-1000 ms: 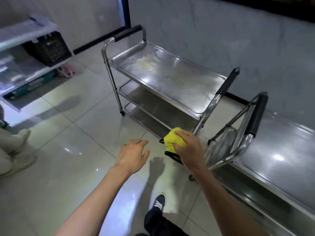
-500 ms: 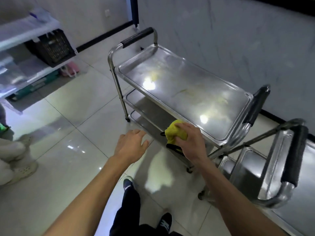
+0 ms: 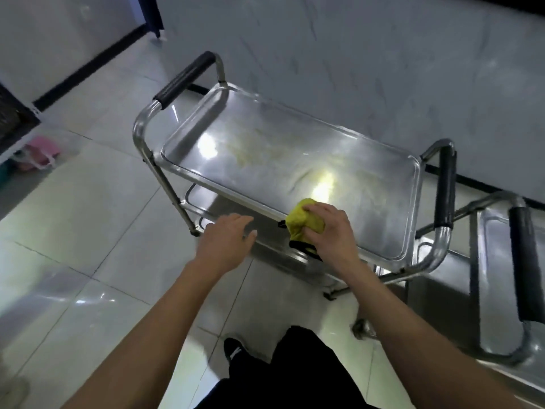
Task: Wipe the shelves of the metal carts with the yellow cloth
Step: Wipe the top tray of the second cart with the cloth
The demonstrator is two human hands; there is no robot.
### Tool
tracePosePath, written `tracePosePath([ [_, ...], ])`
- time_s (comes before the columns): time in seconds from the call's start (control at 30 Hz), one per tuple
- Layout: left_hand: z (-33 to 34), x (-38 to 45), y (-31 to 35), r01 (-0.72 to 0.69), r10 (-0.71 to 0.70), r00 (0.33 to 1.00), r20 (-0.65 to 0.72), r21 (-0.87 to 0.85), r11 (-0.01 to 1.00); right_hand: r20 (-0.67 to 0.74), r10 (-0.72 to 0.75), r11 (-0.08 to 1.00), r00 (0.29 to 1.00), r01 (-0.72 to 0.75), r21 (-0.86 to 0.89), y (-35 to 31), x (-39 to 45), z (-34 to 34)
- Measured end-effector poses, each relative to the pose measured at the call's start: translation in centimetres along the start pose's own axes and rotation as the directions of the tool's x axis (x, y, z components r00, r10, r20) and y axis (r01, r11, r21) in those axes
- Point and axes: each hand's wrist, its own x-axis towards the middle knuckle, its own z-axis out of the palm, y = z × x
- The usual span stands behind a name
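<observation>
A steel cart (image 3: 411, 208) with black-padded handles at both ends stands in front of me by the grey wall. Its top shelf shows yellowish smears around the middle. My right hand (image 3: 331, 231) grips the bunched yellow cloth (image 3: 303, 219) over the near rim of that top shelf; whether the cloth touches the metal I cannot tell. My left hand (image 3: 225, 243) hovers with relaxed fingers just left of it, in front of the cart's near edge, holding nothing. Two lower shelves show partly under the top one.
A second steel cart (image 3: 498, 278) with a black handle stands close on the right, touching or nearly touching the first. A pink bag (image 3: 41, 150) and a dark basket (image 3: 11, 116) sit by shelving at the far left. Glossy tiled floor lies on the left.
I have stepped closer, so the first cart now fills the middle of the view. My right hand with the cloth has risen from beside the lower shelves to the top shelf's near rim.
</observation>
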Motion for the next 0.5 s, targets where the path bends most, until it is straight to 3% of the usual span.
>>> tracePosePath([
  [0.2, 0.0, 8.8, 0.0, -0.117, 0.115, 0.99, 0.078, 0.014, 0.993, -0.062, 0.104, 0.994, 0.993, -0.105, -0.016, 2.4, 5.7, 0.6],
  [0.5, -0.6, 22.7, 2.9, -0.196, 0.171, 0.964, 0.205, 0.11, 0.974, -0.122, 0.205, 0.979, 0.971, -0.201, 0.042, 6.9, 17.1, 0.9],
])
